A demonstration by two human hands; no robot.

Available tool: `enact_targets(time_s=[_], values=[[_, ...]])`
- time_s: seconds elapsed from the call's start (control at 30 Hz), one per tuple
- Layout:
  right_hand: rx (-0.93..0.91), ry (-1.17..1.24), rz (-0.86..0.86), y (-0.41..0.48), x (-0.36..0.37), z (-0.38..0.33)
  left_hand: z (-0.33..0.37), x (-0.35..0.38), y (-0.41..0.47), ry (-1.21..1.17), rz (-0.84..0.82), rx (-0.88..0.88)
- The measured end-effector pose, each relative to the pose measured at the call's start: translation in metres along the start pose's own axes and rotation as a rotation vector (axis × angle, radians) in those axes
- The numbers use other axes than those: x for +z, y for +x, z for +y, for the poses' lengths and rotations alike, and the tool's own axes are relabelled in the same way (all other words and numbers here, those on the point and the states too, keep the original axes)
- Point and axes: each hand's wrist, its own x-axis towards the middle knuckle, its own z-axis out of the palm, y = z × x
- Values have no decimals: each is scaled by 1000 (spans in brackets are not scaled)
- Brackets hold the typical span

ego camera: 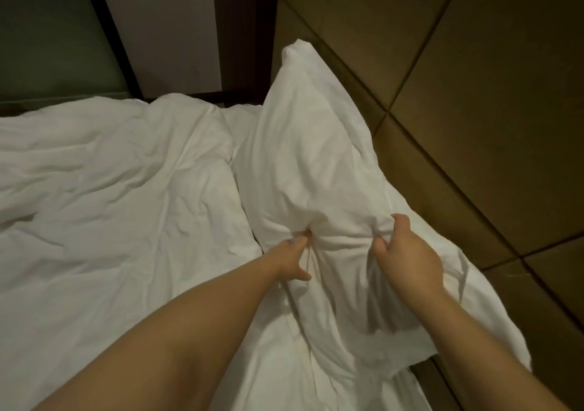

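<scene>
Gripping the white pillow with both fists, left hand and right hand, you have it propped at the padded headboard. Bunched cover alone may slip, dropping it onto the duvet.

both hands, left hand and right hand, grip the white pillow.

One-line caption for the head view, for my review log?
Left hand and right hand grip a plump white fabric pillow between a rumpled white duvet and a brown padded wall.
</scene>
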Motion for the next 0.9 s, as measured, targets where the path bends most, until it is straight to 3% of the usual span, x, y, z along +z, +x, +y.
enact_targets(time_s=[0.07,0.13,0.17,0.23,0.3,0.37,0.43,0.5,0.57,0.73,0.9], values=[[-105,-100,219,-3,13,1,-6,-9,-7,82,-8,8],[-362,-111,507,-20,31,-4,-18,-3,-14,145,16,-13],[-512,-45,571,-33,45,-8,-25,4,-21,195,22,-32],[-722,30,453,-68,87,-8,-38,26,-34,355,12,-61],[-572,53,28,-106,147,10,-53,49,-48,523,-48,-77],[-122,84,-482,-144,202,35,-68,70,-57,586,-104,-152],[142,176,-735,-180,241,51,-81,91,-65,524,-97,-297],[132,205,-718,-195,257,52,-90,109,-75,426,-84,-421],[75,139,-593,-196,248,57,-95,123,-83,362,-68,-442],[258,9,-334,-208,197,150,-47,135,-87,344,47,-38],[334,-87,-316,-190,191,135,-33,141,-124,464,-2,-27]])
